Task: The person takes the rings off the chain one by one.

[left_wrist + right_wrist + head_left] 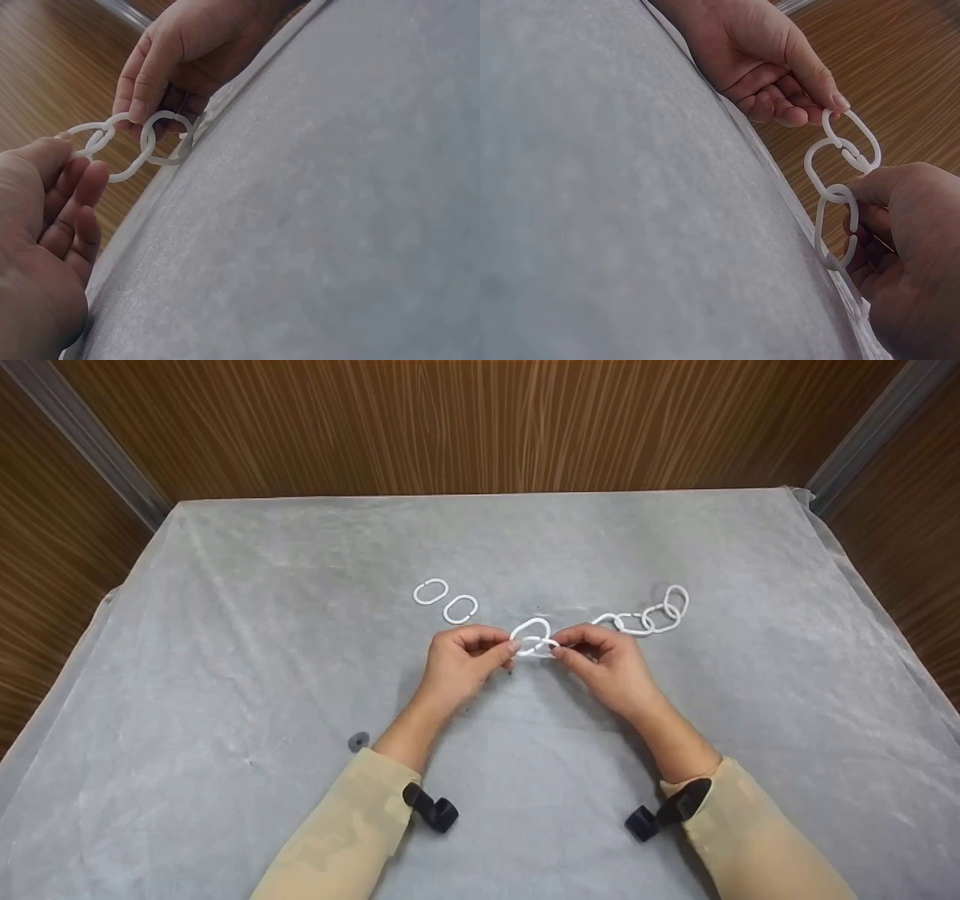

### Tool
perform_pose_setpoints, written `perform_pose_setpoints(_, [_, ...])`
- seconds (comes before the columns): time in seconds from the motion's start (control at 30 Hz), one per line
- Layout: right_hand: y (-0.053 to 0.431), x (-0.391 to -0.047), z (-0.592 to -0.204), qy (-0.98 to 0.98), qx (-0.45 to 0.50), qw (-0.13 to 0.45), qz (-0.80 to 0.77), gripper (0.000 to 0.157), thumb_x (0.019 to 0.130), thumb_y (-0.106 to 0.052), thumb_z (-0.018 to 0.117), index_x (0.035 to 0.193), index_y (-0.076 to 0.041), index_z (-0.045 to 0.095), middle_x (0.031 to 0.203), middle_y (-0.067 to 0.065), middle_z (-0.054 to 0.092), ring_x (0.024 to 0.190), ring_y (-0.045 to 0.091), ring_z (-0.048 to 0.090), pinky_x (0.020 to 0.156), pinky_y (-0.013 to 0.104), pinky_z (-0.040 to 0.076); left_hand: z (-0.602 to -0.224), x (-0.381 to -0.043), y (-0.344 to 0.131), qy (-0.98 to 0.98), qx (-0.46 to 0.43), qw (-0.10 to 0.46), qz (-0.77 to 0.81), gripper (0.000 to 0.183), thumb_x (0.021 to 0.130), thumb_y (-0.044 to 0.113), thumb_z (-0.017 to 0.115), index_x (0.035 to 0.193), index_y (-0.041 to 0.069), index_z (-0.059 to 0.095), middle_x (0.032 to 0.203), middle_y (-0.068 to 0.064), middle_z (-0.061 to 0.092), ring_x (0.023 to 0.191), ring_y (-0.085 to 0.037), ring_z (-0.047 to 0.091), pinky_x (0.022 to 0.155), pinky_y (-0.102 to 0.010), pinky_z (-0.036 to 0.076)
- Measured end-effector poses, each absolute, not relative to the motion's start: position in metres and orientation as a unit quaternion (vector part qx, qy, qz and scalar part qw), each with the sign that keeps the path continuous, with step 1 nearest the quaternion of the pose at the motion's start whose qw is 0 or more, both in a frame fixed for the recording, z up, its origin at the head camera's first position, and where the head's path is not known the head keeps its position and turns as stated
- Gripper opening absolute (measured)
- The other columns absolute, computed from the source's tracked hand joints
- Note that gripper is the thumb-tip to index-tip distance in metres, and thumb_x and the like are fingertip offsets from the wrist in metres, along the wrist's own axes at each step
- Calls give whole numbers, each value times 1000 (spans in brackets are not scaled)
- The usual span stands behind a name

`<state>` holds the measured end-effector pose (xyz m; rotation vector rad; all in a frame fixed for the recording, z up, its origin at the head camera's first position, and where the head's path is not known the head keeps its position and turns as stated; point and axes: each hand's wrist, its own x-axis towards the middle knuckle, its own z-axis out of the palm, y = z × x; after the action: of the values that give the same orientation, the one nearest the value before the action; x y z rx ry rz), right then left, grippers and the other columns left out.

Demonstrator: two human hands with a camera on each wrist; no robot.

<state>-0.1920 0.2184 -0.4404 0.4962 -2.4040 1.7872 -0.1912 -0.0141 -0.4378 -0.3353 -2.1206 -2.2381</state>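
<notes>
Between finger and thumb, my left hand [459, 666] pinches a white oval plastic link [534, 620], tilted up off the table. My right hand [611, 669] pinches the end link [810, 166] of a white chain. In the right wrist view these two links cross each other, the left one looped over the right one near small gaps in their rings. From the right fingers another chain link [819, 225] hangs down. The rest of the chain [635, 631] trails over the cloth to the right, partly hidden behind the right hand.
Two loose white links, one farther back [430, 603] and one nearer [460, 622], lie beyond the left hand. A small dark grey disc [358, 742] is beside the left forearm. Grey cloth [262, 660] covers the table, and wood-grain panels [480, 427] stand behind it.
</notes>
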Motion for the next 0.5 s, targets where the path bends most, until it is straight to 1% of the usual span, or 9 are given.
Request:
perform_pose_setpoints(0.33, [219, -192, -441, -792, 171, 55, 584, 10, 92, 3, 81, 101, -2, 81, 90, 8, 76, 81, 12, 65, 73, 19, 53, -438, -191, -14, -686, -113, 8, -719, 11, 89, 2, 85, 92, -6, 79, 72, -4, 72, 65, -13, 68, 58, -21, 50])
perform_pose_setpoints(0.5, [219, -192, -441, -791, 175, 55, 584, 11, 91, 4, 81, 101, 0, 80, 90, 9, 76, 80, 11, 66, 72, 18, 52, -438, -191, -15, -693, -119, 11, -711, 12, 88, 4, 87, 92, -5, 80, 73, -3, 72, 66, -12, 66, 60, -22, 51])
